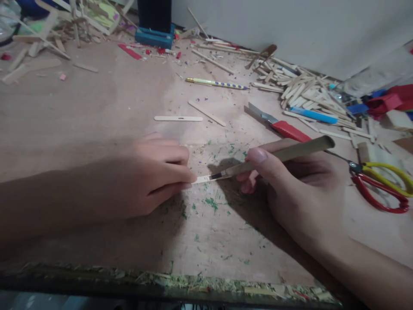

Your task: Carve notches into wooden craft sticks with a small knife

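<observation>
My left hand [161, 172] is clamped on a small wooden craft stick [200, 179], pinning it low over the workboard [97, 103] with only its far end poking out past my fingertips towards 3 o'clock. My right hand [297, 189] is closed around a slim carving tool [292, 151] with an olive-grey handle, its dark tip at the stick's exposed end (a small outline shows on the wood there). Green flecks [211, 203] are scattered just below, at 6 o'clock from the stick. Counting from that same spot, a notched craft stick [167, 118] lies at 11 o'clock and a plain craft stick [206, 113] at 12, with a patterned pencil [217, 83] further out. A red-handled utility knife [284, 128] lies at 2 o'clock, just beyond my right hand, and scissors [376, 165] with one yellow and one red handle sit at 3. A heap of craft sticks [300, 90] spreads well out between 1 and 2.
</observation>
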Available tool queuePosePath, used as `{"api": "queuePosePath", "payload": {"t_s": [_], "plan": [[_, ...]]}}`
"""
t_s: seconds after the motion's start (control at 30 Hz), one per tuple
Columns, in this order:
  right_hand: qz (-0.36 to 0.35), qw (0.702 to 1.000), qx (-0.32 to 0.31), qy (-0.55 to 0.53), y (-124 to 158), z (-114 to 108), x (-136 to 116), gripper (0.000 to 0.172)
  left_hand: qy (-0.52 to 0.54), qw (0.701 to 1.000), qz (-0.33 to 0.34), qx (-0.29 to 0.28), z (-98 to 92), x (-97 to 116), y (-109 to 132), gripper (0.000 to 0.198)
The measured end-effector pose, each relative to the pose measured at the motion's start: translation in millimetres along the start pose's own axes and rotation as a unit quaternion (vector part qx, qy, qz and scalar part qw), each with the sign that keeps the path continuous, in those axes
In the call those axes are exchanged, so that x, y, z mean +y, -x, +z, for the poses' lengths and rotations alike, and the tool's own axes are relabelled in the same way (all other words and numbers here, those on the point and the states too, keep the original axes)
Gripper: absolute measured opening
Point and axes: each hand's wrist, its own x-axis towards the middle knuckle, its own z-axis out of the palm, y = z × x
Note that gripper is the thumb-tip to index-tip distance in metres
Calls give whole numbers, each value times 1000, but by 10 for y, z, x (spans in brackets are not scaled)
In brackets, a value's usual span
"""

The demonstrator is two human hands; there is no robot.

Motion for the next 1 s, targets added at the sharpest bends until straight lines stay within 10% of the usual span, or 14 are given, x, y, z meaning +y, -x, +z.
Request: {"api": "queuePosePath", "payload": {"t_s": [0.77, 1.0], "plan": [[-32, 999, 14, 35, 24, 51, -86, 25, 23, 1000, -8, 2, -40, 25, -45, 43], [-4, 999, -15, -31, -11, 24, -42, 47, 60, 998, -1, 30, 58, -76, -26, 44]]}}
